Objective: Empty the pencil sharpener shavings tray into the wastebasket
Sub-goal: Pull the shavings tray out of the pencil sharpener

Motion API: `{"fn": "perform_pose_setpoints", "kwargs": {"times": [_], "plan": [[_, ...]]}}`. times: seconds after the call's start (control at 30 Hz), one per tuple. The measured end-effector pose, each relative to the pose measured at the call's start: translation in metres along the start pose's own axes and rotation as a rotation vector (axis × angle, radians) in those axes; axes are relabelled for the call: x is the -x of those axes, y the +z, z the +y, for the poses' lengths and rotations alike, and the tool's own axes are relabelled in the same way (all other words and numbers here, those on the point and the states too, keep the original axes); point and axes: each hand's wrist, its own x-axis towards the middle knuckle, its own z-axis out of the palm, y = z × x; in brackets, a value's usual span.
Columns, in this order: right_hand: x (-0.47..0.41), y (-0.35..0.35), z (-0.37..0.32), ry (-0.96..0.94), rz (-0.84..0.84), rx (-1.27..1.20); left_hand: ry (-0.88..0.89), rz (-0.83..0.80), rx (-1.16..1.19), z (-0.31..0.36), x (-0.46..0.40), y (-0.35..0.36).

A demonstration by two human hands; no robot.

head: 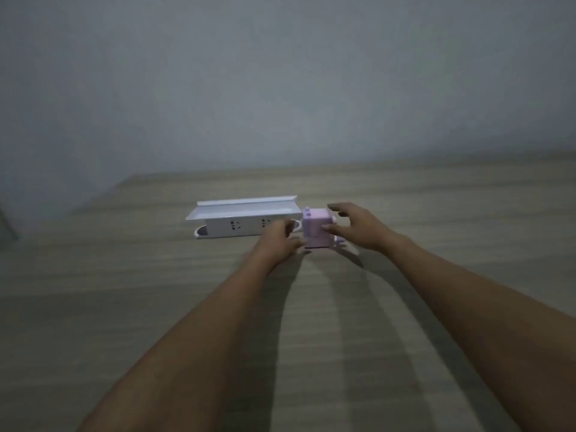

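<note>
A small lilac pencil sharpener (315,229) stands upright on the wooden table (436,213), with a crank handle low on its right side. My left hand (279,241) is at its lower left. Its fingers are curled, their tips by the sharpener's base and the thumb is apart from them. My right hand (358,227) arches around the sharpener's right side with fingers spread, and the thumb tip lies against the front face. The frame is blurred, so a firm grip does not show. No wastebasket is in view.
A long white power strip in a white holder with a shelf lip (243,218) lies directly left of the sharpener, touching or nearly so. A plain grey wall (280,88) runs behind the table. The table's left corner sits at far left.
</note>
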Motion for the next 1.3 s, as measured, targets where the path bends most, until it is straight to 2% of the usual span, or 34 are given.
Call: {"fn": "perform_pose_setpoints", "kwargs": {"times": [0.1,0.3,0.43,0.63,0.87,1.13,1.3], "plan": [[-0.007,0.009,0.006,-0.016,0.013,-0.141,0.009,-0.042,0.099,-0.007,-0.006,0.007],[-0.011,0.022,0.012,0.018,0.027,-0.379,0.065,-0.029,0.123,-0.009,-0.009,0.015],[-0.006,0.016,0.002,0.020,0.002,-0.380,0.015,-0.050,0.148,-0.006,0.002,0.007],[0.021,-0.006,-0.044,-0.032,-0.016,-0.422,0.041,-0.069,0.144,0.017,0.039,-0.024],[0.083,-0.028,-0.101,-0.015,-0.030,-0.512,0.069,-0.041,0.173,0.034,0.110,-0.054],[0.160,-0.025,-0.137,-0.025,-0.096,-0.509,0.076,-0.079,0.177,0.037,0.203,-0.066],[0.206,-0.011,-0.141,-0.005,-0.062,-0.569,0.066,-0.097,0.152,0.035,0.251,-0.057]]}}
